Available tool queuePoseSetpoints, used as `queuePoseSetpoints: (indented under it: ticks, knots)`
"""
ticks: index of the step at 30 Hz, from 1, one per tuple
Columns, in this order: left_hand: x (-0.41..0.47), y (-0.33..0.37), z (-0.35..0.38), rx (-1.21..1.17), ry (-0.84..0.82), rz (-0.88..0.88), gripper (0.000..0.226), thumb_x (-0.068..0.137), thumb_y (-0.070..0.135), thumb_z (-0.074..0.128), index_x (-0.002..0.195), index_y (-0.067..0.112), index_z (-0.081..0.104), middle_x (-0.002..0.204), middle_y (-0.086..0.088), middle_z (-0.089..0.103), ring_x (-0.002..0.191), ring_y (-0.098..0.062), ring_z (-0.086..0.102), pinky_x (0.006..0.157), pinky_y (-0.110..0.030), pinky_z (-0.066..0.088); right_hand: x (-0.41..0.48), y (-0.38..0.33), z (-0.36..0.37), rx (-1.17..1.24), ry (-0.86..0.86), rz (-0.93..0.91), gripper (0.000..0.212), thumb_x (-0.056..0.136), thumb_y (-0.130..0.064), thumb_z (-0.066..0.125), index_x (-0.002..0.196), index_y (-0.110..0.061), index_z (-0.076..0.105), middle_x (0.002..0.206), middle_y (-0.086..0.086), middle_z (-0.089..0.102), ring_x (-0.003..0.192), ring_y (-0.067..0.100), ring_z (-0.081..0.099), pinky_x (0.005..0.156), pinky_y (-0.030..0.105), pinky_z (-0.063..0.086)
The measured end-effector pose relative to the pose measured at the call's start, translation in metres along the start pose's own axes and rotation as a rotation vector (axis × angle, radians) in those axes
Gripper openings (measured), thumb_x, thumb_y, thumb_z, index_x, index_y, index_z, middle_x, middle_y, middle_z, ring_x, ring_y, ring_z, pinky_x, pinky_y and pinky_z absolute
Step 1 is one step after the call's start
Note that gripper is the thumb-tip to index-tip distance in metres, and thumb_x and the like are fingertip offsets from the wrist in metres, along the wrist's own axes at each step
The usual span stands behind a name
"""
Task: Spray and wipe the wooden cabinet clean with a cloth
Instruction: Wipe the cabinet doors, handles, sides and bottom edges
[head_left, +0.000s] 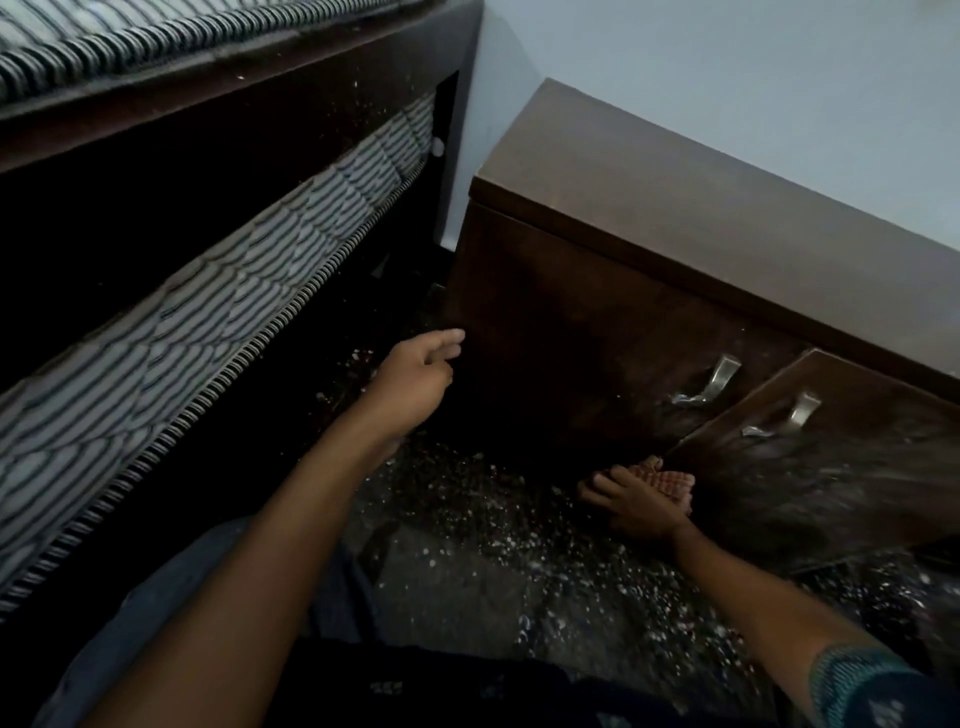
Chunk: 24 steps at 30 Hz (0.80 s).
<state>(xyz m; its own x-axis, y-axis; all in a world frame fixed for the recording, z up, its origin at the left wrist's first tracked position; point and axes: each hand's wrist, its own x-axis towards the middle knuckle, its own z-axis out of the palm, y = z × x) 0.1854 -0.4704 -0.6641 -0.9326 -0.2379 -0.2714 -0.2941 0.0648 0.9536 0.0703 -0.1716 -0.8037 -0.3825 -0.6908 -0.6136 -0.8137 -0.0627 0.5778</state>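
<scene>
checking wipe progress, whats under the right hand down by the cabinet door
A pinkish ribbed cloth sits under the right hand, pressed low against the dark wooden cabinet front. Most of the cloth is covered by the hand.

Dim, soft picture; the wall (727, 78) is brightest; deep shadow beneath the bed (156, 208); edges bend and blur.
</scene>
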Motion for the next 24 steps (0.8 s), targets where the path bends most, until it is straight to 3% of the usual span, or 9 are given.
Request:
queuePoseSetpoints:
  ticks: [2,4,5,8,12,17,21,24]
  knots:
    - [0.001,0.006,0.009,-0.095,-0.047,-0.024,0.05,0.098,0.001,0.032,0.144,0.022,0.035,0.15,0.002,0.037,0.137,-0.018,0.036,0.105,-0.033,0.033,-0.008,-0.011,-0.001,0.076,0.096,0.074,0.036,0.08,-0.036,0.044,0.105,-0.03,0.07,0.116,-0.008,0.062,0.1,0.023,0.049,0.084,0.038,0.034]
    - [0.0,0.011,0.019,-0.156,-0.077,-0.052,0.052,0.099,0.004,0.033,0.146,0.025,0.029,0.153,0.003,0.032,0.14,-0.018,0.03,0.107,-0.035,0.03,-0.008,-0.025,-0.019,0.306,0.23,0.232,0.046,0.07,-0.035,0.035,0.104,-0.033,0.066,0.09,-0.006,0.063,0.076,0.021,0.054,0.064,0.038,0.041]
    - [0.0,0.013,0.023,-0.178,-0.074,-0.067,0.053,0.099,0.005,0.033,0.147,0.025,0.026,0.153,0.002,0.031,0.14,-0.018,0.029,0.108,-0.035,0.029,-0.006,-0.034,-0.036,0.382,0.35,0.308,0.045,0.072,-0.036,0.035,0.111,-0.033,0.058,0.087,-0.005,0.06,0.071,0.021,0.055,0.058,0.036,0.043]
    - [-0.003,0.019,0.031,-0.238,-0.009,-0.088,0.051,0.099,0.007,0.033,0.147,0.024,0.027,0.151,-0.001,0.034,0.138,-0.017,0.033,0.099,-0.027,0.03,0.002,-0.042,-0.092,0.36,0.722,0.497,0.044,0.09,-0.029,0.039,0.134,-0.025,0.041,0.119,0.001,0.051,0.092,0.026,0.047,0.07,0.037,0.033]
    - [-0.003,0.022,0.032,-0.293,0.078,-0.084,0.046,0.1,0.012,0.035,0.144,0.024,0.033,0.147,0.001,0.042,0.134,-0.016,0.039,0.095,-0.026,0.032,-0.016,0.001,-0.148,0.365,1.02,0.884,0.058,0.077,-0.027,0.058,0.132,-0.023,0.042,0.127,0.009,0.037,0.102,0.029,0.041,0.073,0.04,0.044]
    - [0.001,0.015,0.032,-0.33,0.012,-0.1,0.044,0.1,0.02,0.039,0.143,0.029,0.033,0.145,0.003,0.044,0.135,-0.016,0.038,0.111,-0.04,0.029,-0.03,0.042,-0.135,0.383,1.036,1.16,0.073,0.064,-0.022,0.075,0.13,-0.021,0.044,0.127,0.012,0.034,0.104,0.032,0.039,0.081,0.043,0.042]
    - [0.0,0.015,0.035,-0.35,-0.045,-0.073,0.044,0.1,0.019,0.038,0.143,0.031,0.032,0.144,0.004,0.045,0.135,-0.016,0.038,0.111,-0.041,0.03,-0.035,0.044,-0.121,0.361,0.986,1.258,0.043,0.086,-0.017,0.049,0.129,-0.018,0.055,0.125,0.014,0.036,0.1,0.032,0.041,0.076,0.043,0.042]
    - [0.0,0.018,0.038,-0.354,-0.051,-0.063,0.045,0.1,0.019,0.037,0.143,0.03,0.032,0.145,0.003,0.044,0.135,-0.017,0.038,0.111,-0.041,0.029,-0.036,0.042,-0.117,0.342,0.986,1.306,0.038,0.095,-0.017,0.038,0.128,-0.019,0.057,0.125,0.013,0.038,0.099,0.032,0.042,0.074,0.042,0.042]
